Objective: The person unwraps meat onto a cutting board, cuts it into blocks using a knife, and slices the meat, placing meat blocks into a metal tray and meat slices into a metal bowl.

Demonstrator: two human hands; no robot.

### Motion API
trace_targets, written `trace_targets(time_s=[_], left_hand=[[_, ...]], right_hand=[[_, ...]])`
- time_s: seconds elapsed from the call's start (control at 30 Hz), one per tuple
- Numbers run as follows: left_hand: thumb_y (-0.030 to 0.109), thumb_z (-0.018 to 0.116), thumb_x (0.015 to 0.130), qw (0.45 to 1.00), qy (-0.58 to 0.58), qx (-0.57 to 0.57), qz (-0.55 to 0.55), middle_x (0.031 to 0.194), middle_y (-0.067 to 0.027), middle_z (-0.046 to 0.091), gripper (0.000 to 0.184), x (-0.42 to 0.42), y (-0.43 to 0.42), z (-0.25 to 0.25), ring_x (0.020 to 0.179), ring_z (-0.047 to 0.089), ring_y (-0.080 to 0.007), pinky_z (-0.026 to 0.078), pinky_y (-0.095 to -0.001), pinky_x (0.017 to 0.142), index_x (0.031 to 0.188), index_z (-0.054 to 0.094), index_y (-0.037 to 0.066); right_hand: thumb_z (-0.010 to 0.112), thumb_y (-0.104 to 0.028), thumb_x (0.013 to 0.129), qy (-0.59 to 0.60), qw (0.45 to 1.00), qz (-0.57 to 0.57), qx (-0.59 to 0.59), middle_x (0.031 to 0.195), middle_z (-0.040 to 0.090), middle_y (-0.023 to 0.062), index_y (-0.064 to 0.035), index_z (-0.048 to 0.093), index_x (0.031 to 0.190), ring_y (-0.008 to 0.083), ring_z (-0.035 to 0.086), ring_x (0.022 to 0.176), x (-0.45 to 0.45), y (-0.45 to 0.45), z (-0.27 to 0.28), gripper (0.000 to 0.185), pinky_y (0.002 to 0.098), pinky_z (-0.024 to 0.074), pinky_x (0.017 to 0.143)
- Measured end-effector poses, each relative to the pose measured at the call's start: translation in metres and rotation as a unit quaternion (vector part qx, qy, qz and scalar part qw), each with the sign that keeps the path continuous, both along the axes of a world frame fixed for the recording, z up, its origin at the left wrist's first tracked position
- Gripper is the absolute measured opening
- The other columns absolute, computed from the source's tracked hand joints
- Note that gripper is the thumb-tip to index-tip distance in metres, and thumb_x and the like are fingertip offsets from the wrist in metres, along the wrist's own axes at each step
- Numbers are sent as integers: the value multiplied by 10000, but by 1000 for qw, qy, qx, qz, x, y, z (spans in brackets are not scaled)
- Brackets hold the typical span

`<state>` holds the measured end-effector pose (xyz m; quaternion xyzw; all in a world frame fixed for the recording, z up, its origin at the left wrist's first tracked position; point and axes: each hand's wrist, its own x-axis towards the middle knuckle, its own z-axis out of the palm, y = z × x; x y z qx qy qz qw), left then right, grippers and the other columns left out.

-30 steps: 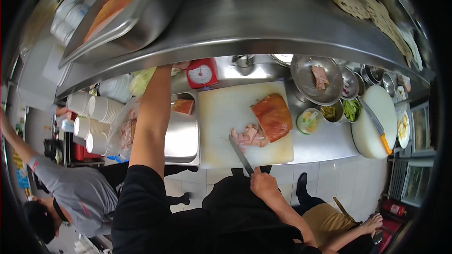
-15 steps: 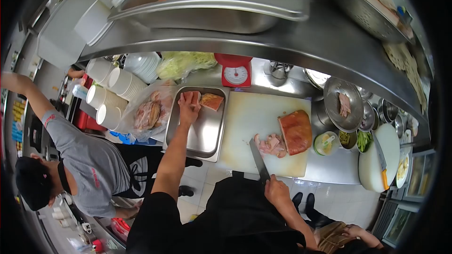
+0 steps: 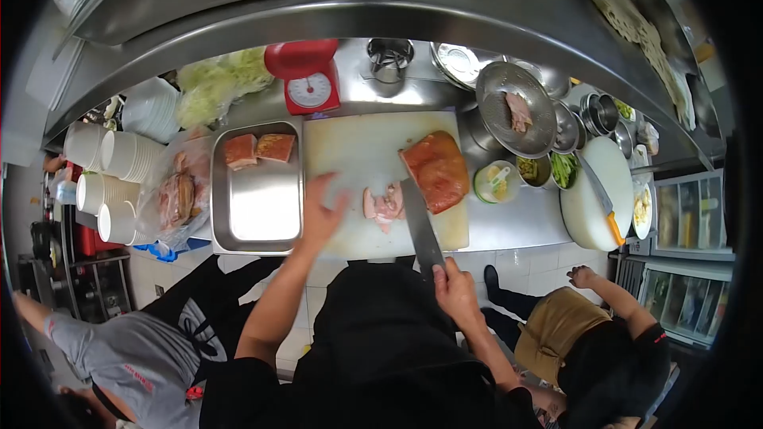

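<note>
My right hand point(image 3: 455, 290) grips the handle of a long kitchen knife point(image 3: 421, 226). Its blade lies between a small heap of cut meat scraps point(image 3: 385, 206) and a large slab of pork with brown skin point(image 3: 437, 170). All of these are on a white cutting board point(image 3: 350, 139). Above the board's left part is my left hand point(image 3: 322, 213), fingers apart and a little blurred, holding nothing. Left of the board stands a steel tray point(image 3: 256, 234) with two cut pork pieces point(image 3: 258, 149) side by side at its far end.
A red scale point(image 3: 310, 83) stands behind the board. Bagged meat point(image 3: 176, 195) and stacked white bowls point(image 3: 127, 157) are at left. A strainer point(image 3: 515, 111), a tub point(image 3: 497, 183) and another knife point(image 3: 602, 202) sit right. A steel shelf point(image 3: 358, 16) crosses overhead. Co-workers point(image 3: 143, 357) stand on both sides.
My left hand has let go of the pork piece in the tray and moved right, over the board. The knife has shifted toward the slab. My view has turned rightward.
</note>
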<state>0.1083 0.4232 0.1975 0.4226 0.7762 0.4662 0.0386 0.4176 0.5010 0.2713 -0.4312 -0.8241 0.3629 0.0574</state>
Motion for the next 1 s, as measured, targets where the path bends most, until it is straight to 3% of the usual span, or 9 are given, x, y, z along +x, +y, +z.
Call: trace_targets(time_s=[0.17, 0.33, 0.47, 0.6, 0.67, 0.73, 0.8, 0.93, 1.0], left_hand=[[395, 869, 608, 994, 76, -52, -54, 1275, -182, 532, 704, 101, 67, -15, 1178, 496, -361, 354, -531, 981, 1202, 624, 107], [309, 810, 688, 976, 184, -96, -67, 1220, -113, 535, 449, 93, 72, -48, 1151, 491, -343, 316, -514, 970, 1070, 635, 150], [75, 707, 744, 984, 160, 21, -72, 1000, -103, 615, 267, 50, 60, -60, 918, 590, -317, 462, -434, 844, 999, 634, 99], [-16, 627, 791, 964, -262, 36, 6, 948, -90, 658, 249, 2, 85, -65, 761, 619, -211, 502, -312, 662, 1031, 613, 52], [35, 666, 821, 879, -476, -14, 16, 959, -63, 650, 254, 16, 131, 24, 779, 616, -171, 505, -297, 680, 1065, 595, 39], [61, 684, 820, 870, -484, 30, -86, 959, -62, 642, 306, 41, 186, 84, 772, 614, -173, 509, -294, 692, 1105, 577, 31], [85, 699, 813, 955, -249, 43, -152, 957, -61, 635, 361, 67, 257, 107, 802, 618, -174, 506, -276, 707, 1142, 559, 35], [262, 777, 773, 964, -59, 93, -242, 1138, -159, 655, 526, 104, 352, 120, 1040, 652, -357, 527, -359, 867, 1220, 593, 53], [360, 778, 752, 947, 133, -109, -272, 1252, -199, 617, 669, 111, 360, 126, 1163, 590, -409, 484, -410, 973, 1323, 567, 81]], right_hand=[[568, -199, 963, 21, 998, -56, -12, 550, 549, 215, 0, 523, 876, 452, 570, 534, 38, 18, 4, 222, 524, 408, 509], [542, -239, 989, 15, 991, -120, -57, 522, 524, 197, 9, 528, 884, 407, 539, 478, 51, 14, -4, 270, 476, 394, 490], [544, -241, 987, 12, 988, -146, -42, 551, 551, 200, 3, 553, 918, 416, 567, 506, 55, 7, -9, 254, 480, 407, 498], [555, -232, 976, 56, 982, -170, -66, 612, 591, 214, -21, 564, 938, 445, 594, 575, 61, 6, -2, 214, 489, 441, 530], [561, -236, 972, 25, 982, -175, -66, 632, 601, 220, -18, 559, 933, 450, 601, 594, 71, 9, -3, 221, 494, 444, 540], [561, -240, 972, 64, 977, -196, -53, 626, 597, 223, -16, 556, 925, 453, 597, 588, 79, 9, 0, 229, 498, 440, 536], [561, -243, 972, 104, 972, -206, -43, 620, 592, 226, -13, 552, 918, 456, 593, 583, 85, 10, 0, 237, 503, 436, 532], [561, -236, 970, 100, 964, -245, -38, 614, 592, 228, -9, 549, 915, 459, 594, 588, 99, 12, -3, 235, 513, 436, 532], [563, -231, 967, 107, 963, -244, -44, 614, 593, 228, -9, 552, 920, 460, 594, 588, 104, 18, -4, 228, 518, 436, 535]])
